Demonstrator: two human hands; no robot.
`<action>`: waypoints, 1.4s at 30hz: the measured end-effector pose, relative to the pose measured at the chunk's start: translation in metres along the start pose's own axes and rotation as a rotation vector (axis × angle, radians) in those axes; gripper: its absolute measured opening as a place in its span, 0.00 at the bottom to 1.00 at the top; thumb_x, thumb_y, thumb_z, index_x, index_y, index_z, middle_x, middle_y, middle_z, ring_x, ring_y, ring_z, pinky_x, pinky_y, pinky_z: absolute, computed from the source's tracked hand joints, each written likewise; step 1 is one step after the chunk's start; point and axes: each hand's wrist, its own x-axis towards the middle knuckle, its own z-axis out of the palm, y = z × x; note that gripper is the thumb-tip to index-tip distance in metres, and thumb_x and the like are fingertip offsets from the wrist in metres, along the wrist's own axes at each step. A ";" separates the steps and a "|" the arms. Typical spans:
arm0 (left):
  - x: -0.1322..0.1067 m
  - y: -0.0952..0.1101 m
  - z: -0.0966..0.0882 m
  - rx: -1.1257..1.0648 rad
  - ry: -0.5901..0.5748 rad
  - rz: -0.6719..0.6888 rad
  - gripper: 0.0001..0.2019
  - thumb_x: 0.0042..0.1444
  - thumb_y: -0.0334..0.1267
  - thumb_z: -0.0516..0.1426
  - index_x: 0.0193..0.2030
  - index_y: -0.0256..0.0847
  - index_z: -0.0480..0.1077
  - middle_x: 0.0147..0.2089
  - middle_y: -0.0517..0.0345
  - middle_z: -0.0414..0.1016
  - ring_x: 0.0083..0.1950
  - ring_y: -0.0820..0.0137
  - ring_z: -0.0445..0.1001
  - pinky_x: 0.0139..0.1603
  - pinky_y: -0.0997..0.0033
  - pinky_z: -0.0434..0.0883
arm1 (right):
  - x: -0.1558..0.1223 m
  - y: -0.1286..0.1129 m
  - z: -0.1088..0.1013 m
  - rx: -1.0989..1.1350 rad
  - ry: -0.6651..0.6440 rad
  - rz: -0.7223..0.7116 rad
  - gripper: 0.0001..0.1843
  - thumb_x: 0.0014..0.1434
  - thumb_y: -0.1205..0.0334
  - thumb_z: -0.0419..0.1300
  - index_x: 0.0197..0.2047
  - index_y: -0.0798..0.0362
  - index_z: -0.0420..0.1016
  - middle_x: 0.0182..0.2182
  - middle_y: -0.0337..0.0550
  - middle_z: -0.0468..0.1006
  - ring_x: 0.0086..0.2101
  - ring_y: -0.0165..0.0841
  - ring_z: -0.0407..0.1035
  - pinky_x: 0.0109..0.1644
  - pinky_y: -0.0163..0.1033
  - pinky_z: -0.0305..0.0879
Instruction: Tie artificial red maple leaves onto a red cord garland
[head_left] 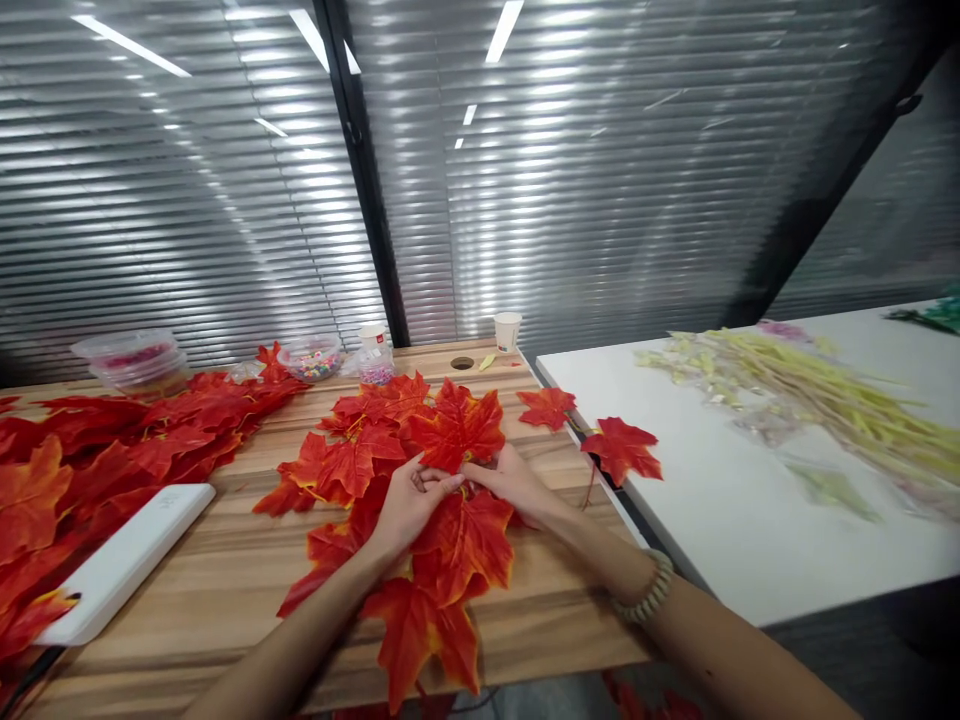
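A garland of red artificial maple leaves [465,540] lies along the wooden table in front of me, its lower end reaching the front edge. My left hand [411,500] pinches the garland near its middle, thumb against curled fingers. Meeting it from the other side, my right hand [517,482] also has its fingers closed at the same spot. The stem between the fingertips is mostly hidden by a large orange-red leaf [459,425] just above. Two single maple leaves, one [547,407] on the wood and one [622,448] over the table gap, lie to the right.
More red leaves [150,440] heap up at left beside a white power bank [135,560]. Plastic tubs [135,360], a bead bowl [311,358] and a paper cup [507,332] stand along the back. Yellow-green stems [825,390] lie on the white table [697,530] at right.
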 end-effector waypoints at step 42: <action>0.000 0.005 -0.001 -0.017 0.008 0.028 0.13 0.45 0.44 0.60 0.26 0.37 0.64 0.22 0.63 0.69 0.24 0.76 0.66 0.26 0.78 0.61 | 0.002 0.000 -0.002 0.049 0.026 -0.009 0.21 0.42 0.53 0.64 0.38 0.54 0.71 0.29 0.44 0.76 0.32 0.36 0.70 0.36 0.40 0.65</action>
